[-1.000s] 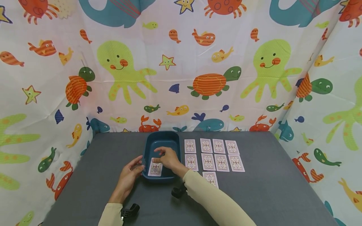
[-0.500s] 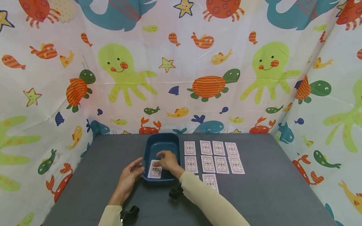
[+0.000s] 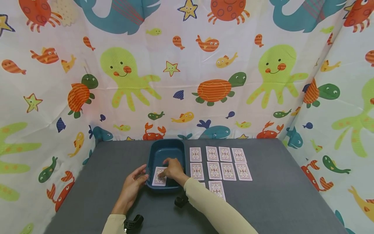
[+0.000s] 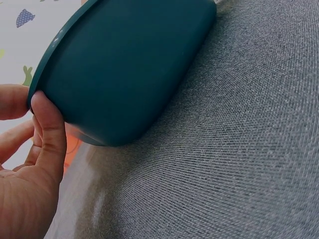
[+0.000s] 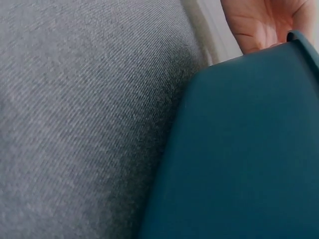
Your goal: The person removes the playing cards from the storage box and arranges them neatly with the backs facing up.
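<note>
My left hand pinches the left rim of a dark blue plastic tray; in the left wrist view its thumb lies against the outside wall. A patterned playing card lies back up inside the tray's near left part. Reaching over the tray's right side, my right hand touches that card with a digit, while another digit points forward, apart from it. From the right wrist, the tray wall fills much of the view, with my left hand beyond it; my right hand does not show there.
Several playing cards lie back up in rows right of the tray. One nearer card lies beside my right sleeve, which partly covers another. Grey cloth covers the table. A sea-animal printed curtain hangs behind.
My right hand's digit has moved down and inward over the card in the tray. The left hand keeps its hold on the rim. The head view has tilted slightly up.
</note>
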{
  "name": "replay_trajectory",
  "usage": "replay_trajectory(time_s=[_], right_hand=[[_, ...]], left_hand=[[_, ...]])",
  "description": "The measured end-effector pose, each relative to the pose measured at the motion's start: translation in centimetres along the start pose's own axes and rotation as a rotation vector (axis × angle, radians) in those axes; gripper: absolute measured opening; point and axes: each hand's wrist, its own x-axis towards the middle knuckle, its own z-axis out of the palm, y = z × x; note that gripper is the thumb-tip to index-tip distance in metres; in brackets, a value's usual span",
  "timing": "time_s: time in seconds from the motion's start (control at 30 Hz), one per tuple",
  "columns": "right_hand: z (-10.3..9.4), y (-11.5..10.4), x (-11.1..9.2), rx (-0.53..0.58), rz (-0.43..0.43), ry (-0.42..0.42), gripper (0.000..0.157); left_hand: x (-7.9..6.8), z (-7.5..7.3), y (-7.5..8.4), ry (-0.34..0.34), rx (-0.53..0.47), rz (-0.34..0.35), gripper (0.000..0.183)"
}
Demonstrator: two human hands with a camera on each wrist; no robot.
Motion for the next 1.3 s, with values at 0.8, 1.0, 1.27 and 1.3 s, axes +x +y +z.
replay_trajectory(time_s=[0.8, 1.0, 1.27, 1.3], right_hand=[[0.22, -0.20, -0.45, -0.080, 0.008, -0.069, 0.053], [0.37, 0.13, -0.21, 0.001, -0.025, -0.042, 0.047], [0.34, 0.26, 0.26, 0.159, -0.037, -0.007, 0.041], [0.29, 0.22, 0.31, 0.178, -0.038, -0.004, 0.039]], left_hand=[[-0.28, -0.01, 0.04, -0.007, -0.033, 0.020, 0.050], [-0.29, -0.01, 0.06, -0.001, -0.032, 0.016, 0.050], [0.01, -0.02, -0.12, 0.001, -0.032, 0.016, 0.050], [0.03, -0.03, -0.12, 0.001, -0.027, 0.014, 0.050]])
